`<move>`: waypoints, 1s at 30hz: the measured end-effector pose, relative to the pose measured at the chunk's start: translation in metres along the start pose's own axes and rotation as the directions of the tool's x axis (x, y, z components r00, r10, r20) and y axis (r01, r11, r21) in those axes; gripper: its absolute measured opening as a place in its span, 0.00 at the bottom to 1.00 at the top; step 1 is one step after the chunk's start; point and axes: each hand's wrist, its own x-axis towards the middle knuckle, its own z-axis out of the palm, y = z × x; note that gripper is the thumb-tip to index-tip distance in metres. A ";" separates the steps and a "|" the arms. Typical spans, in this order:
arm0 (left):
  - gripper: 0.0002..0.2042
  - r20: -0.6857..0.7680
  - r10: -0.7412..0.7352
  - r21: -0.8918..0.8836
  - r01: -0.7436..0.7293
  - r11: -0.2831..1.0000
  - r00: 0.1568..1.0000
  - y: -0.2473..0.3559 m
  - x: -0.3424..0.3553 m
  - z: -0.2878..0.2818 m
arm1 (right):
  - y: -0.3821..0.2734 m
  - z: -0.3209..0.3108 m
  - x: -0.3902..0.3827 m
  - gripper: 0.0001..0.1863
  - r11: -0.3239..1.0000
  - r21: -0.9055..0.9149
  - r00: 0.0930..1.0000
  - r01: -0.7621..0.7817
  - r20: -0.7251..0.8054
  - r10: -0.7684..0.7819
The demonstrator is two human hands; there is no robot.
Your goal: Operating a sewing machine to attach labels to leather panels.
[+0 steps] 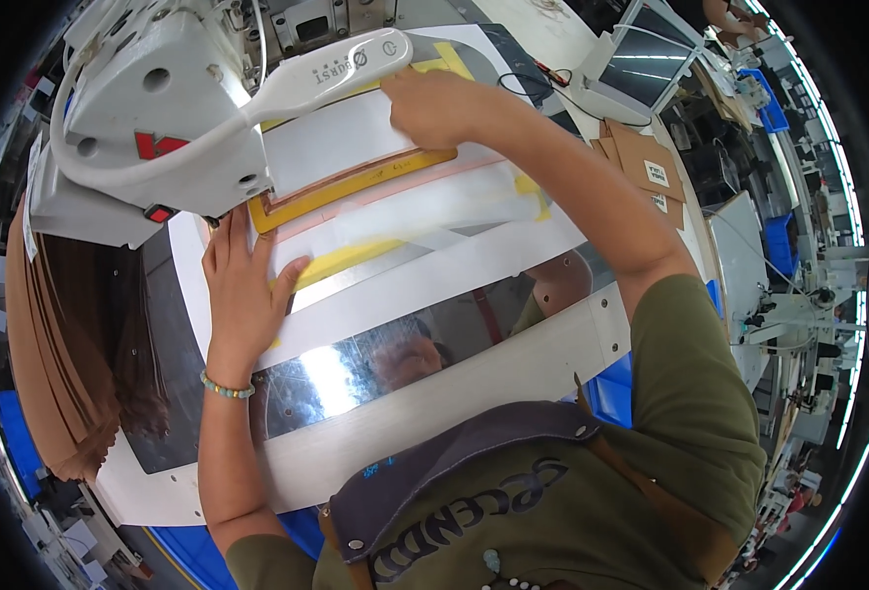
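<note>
Olive-green shirt (695,393) nearest, with a dark purple apron bib (474,433) on brown straps across its front. Beyond it, a pale worktop (542,339) carries a shiny metal plate (385,369), which reflects part of the person. White sheeting (513,246) with yellow tape strips overlaps the plate's far side. Yellow frame (356,187) noted on the sheeting, in front of the white machine head (174,108); it lies aslant, its right end farther from the person, and a smooth white panel (321,147) shows inside its brown inner edge. Left hand (242,290) lies flat and palm down, thumb spread, fingertips at the frame's left end beneath the machine head; it is not closed around anything. Right hand (429,108) reaches over to the frame's right end, fingers curled downward; whether it pinches the edge or only presses, I cannot tell, since the fingertips are hidden. Rounded white arm (331,74) extends above the frame's far side, close to the right hand. Beaded bracelet (226,385) on the left wrist. At left, layered brown sheets (56,364) hang beside the machine; at right, brown cards (646,162) lie near a screen (648,54).
</note>
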 end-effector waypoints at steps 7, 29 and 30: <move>0.33 -0.061 0.024 -0.039 -0.026 0.999 0.998 -0.003 0.001 0.002 | -0.028 -0.015 0.042 0.08 0.449 0.882 0.986 0.142 -0.167 0.016; 0.31 0.075 -0.170 0.050 0.167 0.985 0.983 -0.083 -0.045 -0.112 | -0.110 0.047 -0.134 0.21 0.919 0.350 0.803 0.181 -0.592 0.068; 0.28 -0.028 -0.248 0.093 0.249 0.964 0.968 -0.092 -0.049 -0.125 | -0.109 0.047 -0.132 0.21 0.916 0.350 0.798 0.196 -0.599 0.058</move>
